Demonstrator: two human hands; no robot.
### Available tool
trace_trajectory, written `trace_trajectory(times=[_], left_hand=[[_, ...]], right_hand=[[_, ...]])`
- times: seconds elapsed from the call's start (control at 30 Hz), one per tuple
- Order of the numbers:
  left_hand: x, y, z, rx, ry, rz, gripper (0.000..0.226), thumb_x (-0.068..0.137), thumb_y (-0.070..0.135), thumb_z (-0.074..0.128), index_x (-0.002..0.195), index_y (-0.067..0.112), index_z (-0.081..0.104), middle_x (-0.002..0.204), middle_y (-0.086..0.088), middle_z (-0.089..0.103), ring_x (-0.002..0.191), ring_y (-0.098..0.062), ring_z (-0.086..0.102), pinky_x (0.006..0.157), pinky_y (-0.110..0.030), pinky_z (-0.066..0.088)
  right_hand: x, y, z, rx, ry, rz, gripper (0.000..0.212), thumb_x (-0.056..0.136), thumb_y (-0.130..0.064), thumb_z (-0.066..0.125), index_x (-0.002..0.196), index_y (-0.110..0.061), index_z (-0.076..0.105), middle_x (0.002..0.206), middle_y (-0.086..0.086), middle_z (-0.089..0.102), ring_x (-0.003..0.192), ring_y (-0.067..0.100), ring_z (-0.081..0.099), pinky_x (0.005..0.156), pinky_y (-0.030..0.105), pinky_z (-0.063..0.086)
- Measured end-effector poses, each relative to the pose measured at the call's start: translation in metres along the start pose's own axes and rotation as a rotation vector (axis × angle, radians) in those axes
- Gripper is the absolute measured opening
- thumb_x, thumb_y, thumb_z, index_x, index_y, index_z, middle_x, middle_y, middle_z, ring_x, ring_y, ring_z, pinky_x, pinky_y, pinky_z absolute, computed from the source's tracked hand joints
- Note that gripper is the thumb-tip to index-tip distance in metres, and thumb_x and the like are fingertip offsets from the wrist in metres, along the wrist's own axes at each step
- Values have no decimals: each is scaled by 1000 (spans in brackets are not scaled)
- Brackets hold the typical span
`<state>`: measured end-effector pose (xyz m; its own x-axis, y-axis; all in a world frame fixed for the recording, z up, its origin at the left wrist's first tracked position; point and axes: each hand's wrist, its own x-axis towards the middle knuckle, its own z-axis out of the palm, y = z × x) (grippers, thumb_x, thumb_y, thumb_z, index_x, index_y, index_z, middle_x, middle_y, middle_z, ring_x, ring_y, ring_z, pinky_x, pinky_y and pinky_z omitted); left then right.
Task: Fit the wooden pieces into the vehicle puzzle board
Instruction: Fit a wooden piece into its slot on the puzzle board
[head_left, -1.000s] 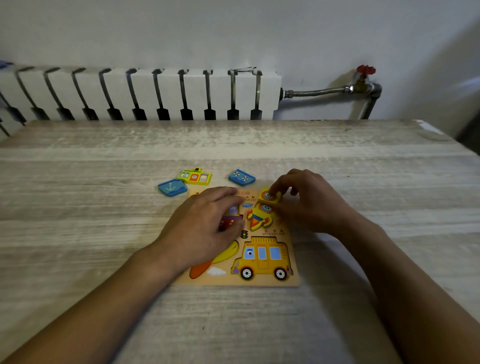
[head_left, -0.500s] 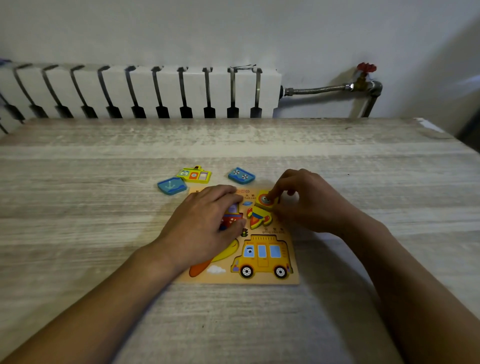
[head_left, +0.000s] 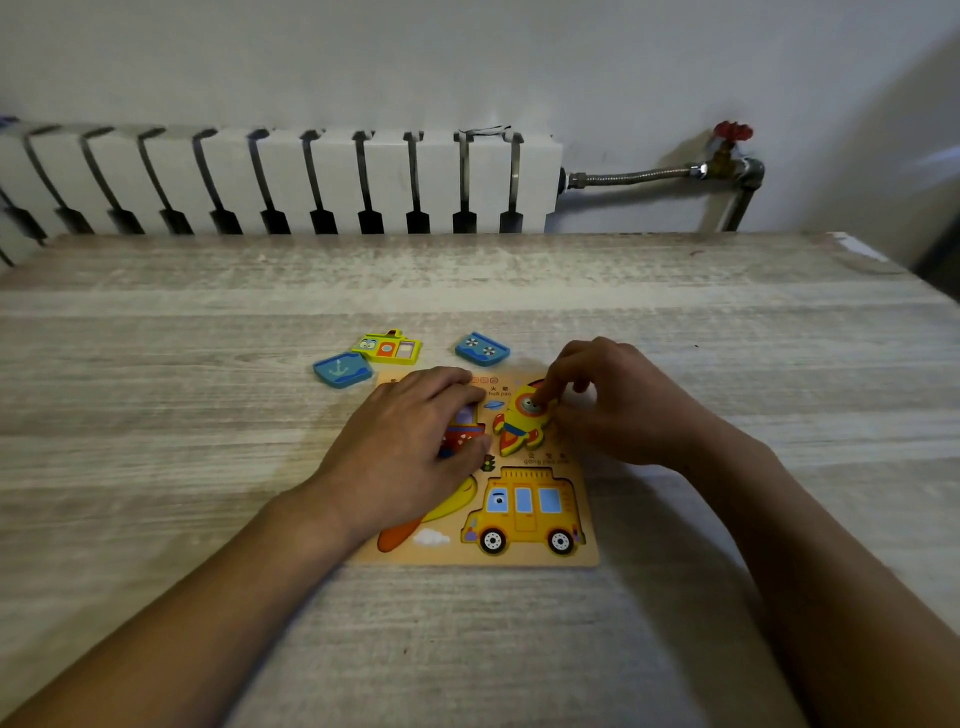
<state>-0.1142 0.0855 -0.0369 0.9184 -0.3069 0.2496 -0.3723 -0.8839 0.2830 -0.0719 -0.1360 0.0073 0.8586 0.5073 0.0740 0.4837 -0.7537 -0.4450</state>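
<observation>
The orange puzzle board (head_left: 589, 556) lies on the table in front of me. A yellow bus piece (head_left: 524, 512) sits in its lower right. My right hand (head_left: 618, 405) pinches the upper rocket piece (head_left: 530, 405) at the board's top right; the rocket's lower part (head_left: 517, 434) sits below it. My left hand (head_left: 410, 447) rests flat on the board's left half, fingers over a red vehicle piece (head_left: 460, 439). A yellow and orange plane piece (head_left: 415, 519) shows under its wrist. Loose beyond the board lie a blue anchor piece (head_left: 343, 370), a yellow ship cabin piece (head_left: 387, 347) and a blue lifebuoy piece (head_left: 482, 349).
The wooden table (head_left: 156, 467) runs to a white radiator (head_left: 280, 176) against the back wall. A metal pipe with a red valve (head_left: 732, 132) stands at the back right. The table's right corner (head_left: 857, 249) is near the wall.
My right hand has lowered the upper rocket piece closer onto the board and turned it slightly. My left hand has stayed on the board's left half.
</observation>
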Motion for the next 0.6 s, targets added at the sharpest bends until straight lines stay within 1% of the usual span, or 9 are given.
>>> trace_trajectory(times=[0.23,0.4,0.6], left_hand=[[1,0,-1,-11,1,6,53,87,58,43,132,30,52,142,11,46,127,-9,42,98,-29,32],[0,1,-1,-12,0,11,53,87,58,43,131,30,52,142,11,47,127,-10,43,98,-31,34],[1,0,0,-22,-1,12,51,88,54,49,132,30,52,142,10,47,128,-11,42,99,-34,36]], right_hand=[[2,3,1,10,16,-16,18,84,-19,63,100,-23,72,102,-1,62,93,13,48,75,30,42],[3,7,2,7,74,-33,26,84,-21,65,109,-26,65,102,-5,62,90,10,50,72,25,41],[5,12,4,-37,144,25,30,83,-24,65,113,-26,62,103,-3,60,94,13,50,74,29,43]])
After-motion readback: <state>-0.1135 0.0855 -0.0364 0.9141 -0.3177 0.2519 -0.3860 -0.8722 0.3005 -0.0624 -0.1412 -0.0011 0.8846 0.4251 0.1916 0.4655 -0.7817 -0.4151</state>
